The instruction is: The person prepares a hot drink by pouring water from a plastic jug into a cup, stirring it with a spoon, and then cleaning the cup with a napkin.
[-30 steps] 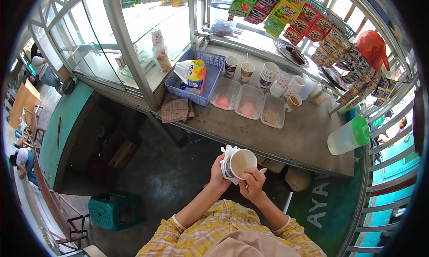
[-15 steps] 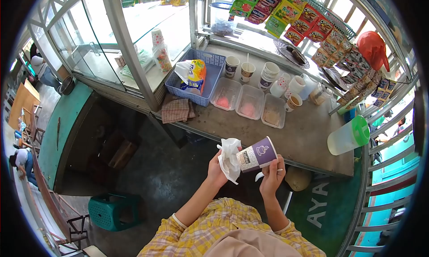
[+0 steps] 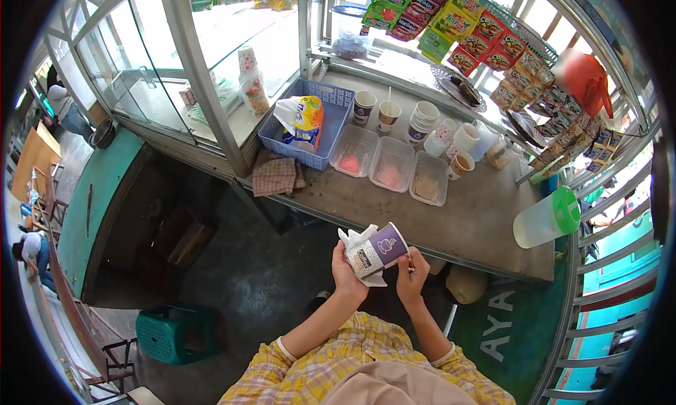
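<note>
A purple and white paper coffee cup [image 3: 384, 250] lies tilted on its side in my left hand [image 3: 345, 272], its mouth turned to the upper right. White tissue [image 3: 377, 279] sits between my palm and the cup and sticks out on both sides. My right hand [image 3: 414, 272] is closed just right of the cup, fingertips near its rim. A small pale end of a white spoon [image 3: 411, 269] shows between those fingers; most of it is hidden.
On the counter [image 3: 486, 229] stand three clear tubs [image 3: 391, 167], several paper cups [image 3: 422, 120], a blue basket [image 3: 271, 134] with a tissue pack, a checked cloth [image 3: 278, 176] and a green-lidded jug [image 3: 542, 218]. Drink sachets [image 3: 486, 35] hang above. A green stool [image 3: 169, 334] stands lower left.
The cup has moved left and down into my left hand, against the tissue. My right hand has come off the cup's side and shifted slightly left and down; the spoon is now mostly hidden.
</note>
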Motion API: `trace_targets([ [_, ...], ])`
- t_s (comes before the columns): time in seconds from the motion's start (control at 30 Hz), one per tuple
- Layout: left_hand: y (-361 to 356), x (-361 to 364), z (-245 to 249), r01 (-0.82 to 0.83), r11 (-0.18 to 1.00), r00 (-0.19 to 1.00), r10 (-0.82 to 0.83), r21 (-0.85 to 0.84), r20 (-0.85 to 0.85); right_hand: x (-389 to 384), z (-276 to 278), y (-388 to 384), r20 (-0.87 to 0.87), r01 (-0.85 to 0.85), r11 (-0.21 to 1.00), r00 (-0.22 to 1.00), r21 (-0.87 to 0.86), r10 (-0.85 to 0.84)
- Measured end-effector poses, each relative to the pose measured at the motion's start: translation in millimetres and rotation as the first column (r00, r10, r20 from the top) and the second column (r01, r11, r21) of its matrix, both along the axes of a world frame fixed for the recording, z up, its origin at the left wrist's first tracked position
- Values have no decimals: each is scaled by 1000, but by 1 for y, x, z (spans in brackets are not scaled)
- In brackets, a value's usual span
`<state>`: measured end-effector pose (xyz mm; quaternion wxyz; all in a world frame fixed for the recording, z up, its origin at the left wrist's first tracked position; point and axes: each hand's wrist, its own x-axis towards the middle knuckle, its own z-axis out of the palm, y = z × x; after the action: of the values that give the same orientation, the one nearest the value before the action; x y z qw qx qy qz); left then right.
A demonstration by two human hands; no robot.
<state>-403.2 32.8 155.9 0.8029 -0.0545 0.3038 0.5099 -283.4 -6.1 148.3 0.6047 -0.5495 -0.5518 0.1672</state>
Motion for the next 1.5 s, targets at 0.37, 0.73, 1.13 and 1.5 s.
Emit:
trace_targets([
  [0.37,6,10,-33,73,997,997,-73,29,-23,27,3,-14,-179,-10,994,984,-112,-10],
  [0.73,-9,23,-43,-66,994,960,87,86,-267,6,24,-22,263,-116,991,956,-63,128],
  [1.13,-23,47,-23,226,797,828,147,561,-542,18,23,-43,244,124,992,962,8,-123],
  [1.5,5,84,-35,514,629,784,-67,584,-618,59,23,-36,138,314,945,944,-87,-300],
])
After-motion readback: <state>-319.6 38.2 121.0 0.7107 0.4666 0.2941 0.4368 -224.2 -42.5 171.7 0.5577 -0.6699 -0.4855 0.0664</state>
